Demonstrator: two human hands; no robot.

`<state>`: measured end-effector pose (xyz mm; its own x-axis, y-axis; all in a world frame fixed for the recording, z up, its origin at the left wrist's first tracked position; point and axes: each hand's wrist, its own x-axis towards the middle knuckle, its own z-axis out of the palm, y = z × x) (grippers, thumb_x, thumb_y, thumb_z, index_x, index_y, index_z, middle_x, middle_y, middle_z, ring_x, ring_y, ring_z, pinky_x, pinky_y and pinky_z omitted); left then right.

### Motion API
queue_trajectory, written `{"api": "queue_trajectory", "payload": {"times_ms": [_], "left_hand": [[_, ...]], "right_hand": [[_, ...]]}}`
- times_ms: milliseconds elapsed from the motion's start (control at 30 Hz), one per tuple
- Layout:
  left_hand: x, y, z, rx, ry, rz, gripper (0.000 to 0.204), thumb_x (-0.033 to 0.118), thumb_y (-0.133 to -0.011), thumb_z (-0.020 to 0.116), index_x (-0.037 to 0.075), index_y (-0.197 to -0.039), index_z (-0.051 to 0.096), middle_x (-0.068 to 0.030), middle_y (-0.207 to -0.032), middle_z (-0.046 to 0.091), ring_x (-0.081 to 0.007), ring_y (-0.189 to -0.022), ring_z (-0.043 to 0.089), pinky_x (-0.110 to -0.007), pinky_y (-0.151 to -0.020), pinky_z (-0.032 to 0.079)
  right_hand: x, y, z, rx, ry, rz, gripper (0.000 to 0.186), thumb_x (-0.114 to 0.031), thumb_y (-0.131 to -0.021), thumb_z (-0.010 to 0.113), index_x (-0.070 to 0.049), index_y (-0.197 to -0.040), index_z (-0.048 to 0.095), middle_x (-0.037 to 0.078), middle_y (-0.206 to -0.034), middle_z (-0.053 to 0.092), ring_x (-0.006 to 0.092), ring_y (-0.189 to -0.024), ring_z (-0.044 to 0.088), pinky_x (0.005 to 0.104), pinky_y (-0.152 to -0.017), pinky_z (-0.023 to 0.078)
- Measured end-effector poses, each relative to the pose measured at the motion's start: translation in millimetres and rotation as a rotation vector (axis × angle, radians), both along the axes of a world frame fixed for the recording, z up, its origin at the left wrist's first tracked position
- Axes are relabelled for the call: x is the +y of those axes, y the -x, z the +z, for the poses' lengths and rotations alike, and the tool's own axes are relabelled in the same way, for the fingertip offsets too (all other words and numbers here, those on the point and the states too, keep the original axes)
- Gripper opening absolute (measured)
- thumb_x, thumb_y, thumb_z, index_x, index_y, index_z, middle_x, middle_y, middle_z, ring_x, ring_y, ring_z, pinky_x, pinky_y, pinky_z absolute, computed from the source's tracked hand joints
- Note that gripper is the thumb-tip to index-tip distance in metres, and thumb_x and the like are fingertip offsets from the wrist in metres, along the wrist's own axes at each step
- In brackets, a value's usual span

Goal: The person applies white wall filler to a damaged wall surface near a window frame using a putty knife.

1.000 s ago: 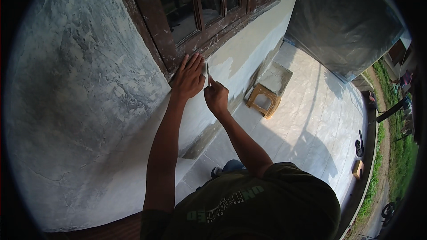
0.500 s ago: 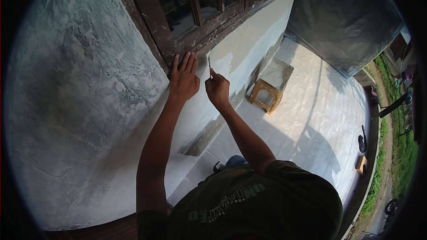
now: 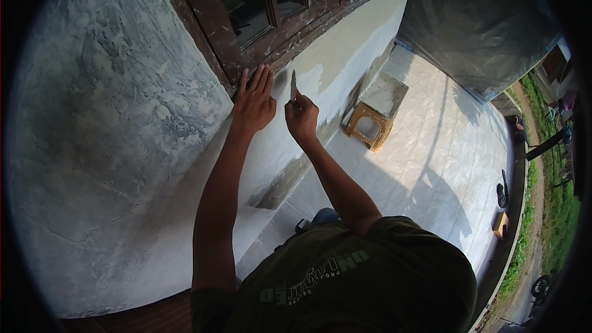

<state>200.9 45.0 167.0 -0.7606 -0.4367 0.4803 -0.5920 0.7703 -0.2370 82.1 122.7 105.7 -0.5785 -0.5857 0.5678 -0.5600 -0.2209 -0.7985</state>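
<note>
My left hand (image 3: 253, 103) lies with its fingers stretched out against the lower edge of the brown wooden window frame (image 3: 229, 58). Just to the right of it, my right hand (image 3: 301, 117) is closed around a putty knife (image 3: 293, 84). The thin blade points up from my fist, close to the wall below the sill. Whether it touches the wall I cannot tell. Around the blade, the wall (image 3: 336, 68) shows a pale, smooth coat with patches of beige. Rough grey-white plaster (image 3: 117, 105) covers the wall to the left.
A worn yellow-brown stool (image 3: 383, 132) stands on the tiled floor (image 3: 410, 166) by the wall, with a tray of greyish paste (image 3: 401, 100) beyond it. Dark plastic sheeting (image 3: 475, 31) hangs at the far right. A small box (image 3: 500, 225) sits by the floor's right edge.
The putty knife has turned, so more of its blade shows. My right hand stays near the same spot, and my left hand has shifted only slightly on the window frame.
</note>
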Motion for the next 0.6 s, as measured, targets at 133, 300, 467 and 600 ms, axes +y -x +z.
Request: {"api": "queue_trajectory", "payload": {"times_ms": [133, 300, 467, 600], "left_hand": [[-2, 8, 0, 0.017, 0.012, -0.025, 0.060, 0.020, -0.086, 0.045, -0.004, -0.141, 0.044, -0.0165, -0.151, 0.040, -0.0229, -0.146, 0.029, -0.048, -0.122, 0.011], [-4, 7, -1, 0.026, -0.031, -0.026, 0.060, 0.019, -0.086, 0.043, -0.004, -0.141, 0.043, -0.0164, -0.152, 0.039, -0.0227, -0.146, 0.027, -0.048, -0.122, 0.010], [-5, 2, -3, 0.018, -0.056, -0.011, 0.060, 0.020, -0.087, 0.039, -0.004, -0.142, 0.043, -0.0158, -0.153, 0.038, -0.0224, -0.147, 0.026, -0.047, -0.122, 0.009], [-5, 7, -3, 0.003, -0.056, -0.012, 0.060, 0.021, -0.088, 0.038, -0.004, -0.143, 0.041, -0.0153, -0.154, 0.037, -0.0221, -0.147, 0.025, -0.047, -0.122, 0.008]], "right_hand": [[-32, 28, 9, -0.001, 0.053, -0.105, 0.038, 0.004, -0.078, 0.056, 0.011, -0.114, 0.062, 0.022, -0.070, 0.059, 0.0374, -0.063, 0.061, 0.0412, -0.060, 0.049], [-23, -8, -5, 0.078, 0.043, 0.054, 0.039, 0.003, -0.079, 0.058, 0.008, -0.118, 0.058, 0.023, -0.076, 0.061, 0.0398, -0.071, 0.062, 0.0447, -0.062, 0.050], [-1, 6, -11, -0.010, 0.045, 0.002, 0.034, 0.002, -0.078, 0.060, 0.009, -0.111, 0.065, 0.019, -0.069, 0.059, 0.0331, -0.062, 0.060, 0.0395, -0.061, 0.049], [-31, 44, 7, -0.134, 0.015, -0.120, 0.031, 0.003, -0.077, 0.057, 0.009, -0.106, 0.065, 0.020, -0.067, 0.058, 0.0348, -0.061, 0.059, 0.0417, -0.060, 0.048]]}}
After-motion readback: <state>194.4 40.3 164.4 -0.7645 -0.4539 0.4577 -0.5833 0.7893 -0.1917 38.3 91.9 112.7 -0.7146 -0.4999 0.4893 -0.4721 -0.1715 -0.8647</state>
